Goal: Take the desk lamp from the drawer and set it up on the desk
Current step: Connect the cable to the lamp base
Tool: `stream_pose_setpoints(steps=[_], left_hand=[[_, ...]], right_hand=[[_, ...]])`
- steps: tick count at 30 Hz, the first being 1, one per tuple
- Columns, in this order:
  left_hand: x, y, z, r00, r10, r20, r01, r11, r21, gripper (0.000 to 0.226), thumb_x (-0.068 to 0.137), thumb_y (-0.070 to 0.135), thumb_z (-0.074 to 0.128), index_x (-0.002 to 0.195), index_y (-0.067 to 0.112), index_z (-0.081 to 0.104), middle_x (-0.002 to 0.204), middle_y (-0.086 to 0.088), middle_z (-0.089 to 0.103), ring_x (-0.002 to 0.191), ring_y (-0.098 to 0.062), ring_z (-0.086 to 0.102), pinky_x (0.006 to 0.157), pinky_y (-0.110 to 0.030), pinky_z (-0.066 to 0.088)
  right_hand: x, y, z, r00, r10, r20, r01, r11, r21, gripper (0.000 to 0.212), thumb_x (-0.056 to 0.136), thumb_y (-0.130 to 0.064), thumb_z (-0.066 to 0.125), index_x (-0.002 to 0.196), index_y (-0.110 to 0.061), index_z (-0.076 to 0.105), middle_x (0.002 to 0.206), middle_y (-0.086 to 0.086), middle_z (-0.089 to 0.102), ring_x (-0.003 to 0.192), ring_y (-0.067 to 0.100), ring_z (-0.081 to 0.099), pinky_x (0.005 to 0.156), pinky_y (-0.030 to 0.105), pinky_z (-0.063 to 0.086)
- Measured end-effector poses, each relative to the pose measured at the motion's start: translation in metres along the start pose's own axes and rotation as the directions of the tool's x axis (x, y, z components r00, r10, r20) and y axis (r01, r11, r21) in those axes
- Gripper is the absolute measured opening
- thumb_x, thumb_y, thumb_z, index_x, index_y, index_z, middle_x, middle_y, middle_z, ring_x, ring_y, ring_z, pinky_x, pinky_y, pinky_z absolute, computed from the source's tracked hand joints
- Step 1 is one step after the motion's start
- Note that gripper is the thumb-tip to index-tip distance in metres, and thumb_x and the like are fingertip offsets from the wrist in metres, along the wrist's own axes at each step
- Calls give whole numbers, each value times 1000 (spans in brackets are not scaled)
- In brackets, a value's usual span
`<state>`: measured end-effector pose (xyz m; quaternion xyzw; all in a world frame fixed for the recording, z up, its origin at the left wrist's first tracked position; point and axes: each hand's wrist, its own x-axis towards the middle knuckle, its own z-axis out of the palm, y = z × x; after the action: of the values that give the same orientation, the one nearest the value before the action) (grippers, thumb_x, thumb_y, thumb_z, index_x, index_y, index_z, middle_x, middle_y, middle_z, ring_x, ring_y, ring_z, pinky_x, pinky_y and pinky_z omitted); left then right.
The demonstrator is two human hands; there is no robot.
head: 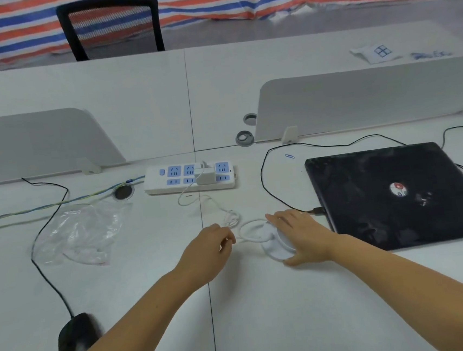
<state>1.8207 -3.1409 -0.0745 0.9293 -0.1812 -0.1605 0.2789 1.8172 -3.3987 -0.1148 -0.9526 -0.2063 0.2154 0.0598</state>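
A small white desk lamp (274, 246) lies on the white desk (266, 313) just left of the laptop, its round base low and its bendy neck curled in a loop. My right hand (301, 233) rests flat over the base and grips it. My left hand (209, 248) is closed around the lamp's thin white cable (222, 213) beside the loop. That cable runs up to a white adapter (203, 176) plugged into the power strip (189, 178). No drawer is in view.
A closed black laptop (396, 196) lies on the right with black wires around it. A crumpled clear plastic bag (80, 232) sits at the left, and a black mouse (75, 337) near the front left. Low white dividers (359, 100) stand behind.
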Motion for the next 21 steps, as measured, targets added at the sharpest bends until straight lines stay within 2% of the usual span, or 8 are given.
stream_pose_setpoints(steps=[4, 6, 8, 10, 12, 15, 18, 21], left_hand=[[-2, -2, 19, 998, 49, 45, -54, 991, 119, 26, 95, 20, 41, 100, 15, 66, 90, 1, 59, 87, -15, 52, 75, -27, 46], [-3, -4, 27, 986, 156, 52, -164, 956, 242, 32, 90, 20, 38, 85, 14, 69, 79, -2, 64, 76, -20, 58, 65, -31, 48], [-1, -11, 39, 965, 248, 84, -261, 903, 342, 31, 83, 23, 40, 75, 18, 69, 68, 3, 63, 65, -18, 59, 59, -27, 46], [5, -15, 52, 943, 313, 114, -332, 854, 401, 31, 81, 26, 43, 89, 18, 72, 83, 4, 69, 78, -16, 63, 77, -26, 49], [14, -10, 63, 937, 278, 211, -345, 831, 436, 45, 80, 37, 42, 107, 16, 70, 107, 1, 71, 101, -18, 66, 96, -36, 51], [31, 6, 75, 962, 142, 233, -231, 879, 417, 76, 75, 59, 33, 127, 9, 59, 130, -6, 62, 122, -22, 57, 104, -40, 42], [48, 18, 85, 956, 144, 255, -216, 935, 283, 102, 64, 72, 36, 142, 7, 34, 149, -8, 39, 138, -25, 35, 114, -38, 25], [61, 21, 96, 966, 123, 229, -186, 943, 278, 113, 56, 80, 39, 141, 7, 39, 151, -9, 37, 140, -24, 37, 112, -41, 27]], right_hand=[[2, 4, 1, 999, 5, 42, -7, 999, 35, 111, 72, -57, 68, 152, -21, 1, 157, 1, 15, 146, 23, 13, 119, 46, 15], [0, 2, -5, 997, 55, 54, -59, 995, 78, 117, 71, -61, 69, 151, -25, -8, 162, -2, 0, 149, 21, -3, 120, 53, 6], [-6, 2, -13, 986, 169, -5, -163, 954, 253, 120, 69, -60, 72, 151, -27, -9, 162, -4, -5, 149, 19, -7, 120, 51, 8], [-13, 2, -16, 958, 284, -45, -244, 884, 399, 118, 70, -56, 74, 152, -27, -5, 162, -2, -3, 149, 20, -1, 120, 46, 14], [-17, -4, -9, 930, 367, -27, -320, 841, 436, 112, 73, -55, 72, 152, -27, -2, 162, 1, -1, 149, 24, 5, 118, 43, 19], [-12, -14, 12, 889, 457, -9, -401, 791, 462, 101, 77, -56, 67, 152, -28, 5, 161, 5, 5, 147, 27, 11, 115, 43, 24], [-7, -17, 22, 873, 486, -33, -425, 792, 438, 89, 82, -56, 61, 151, -31, 11, 161, 7, 7, 146, 28, 13, 116, 43, 25], [-6, -12, 23, 882, 468, -62, -388, 793, 470, 81, 84, -47, 60, 150, -32, 15, 159, 6, 12, 145, 27, 14, 117, 38, 22]])
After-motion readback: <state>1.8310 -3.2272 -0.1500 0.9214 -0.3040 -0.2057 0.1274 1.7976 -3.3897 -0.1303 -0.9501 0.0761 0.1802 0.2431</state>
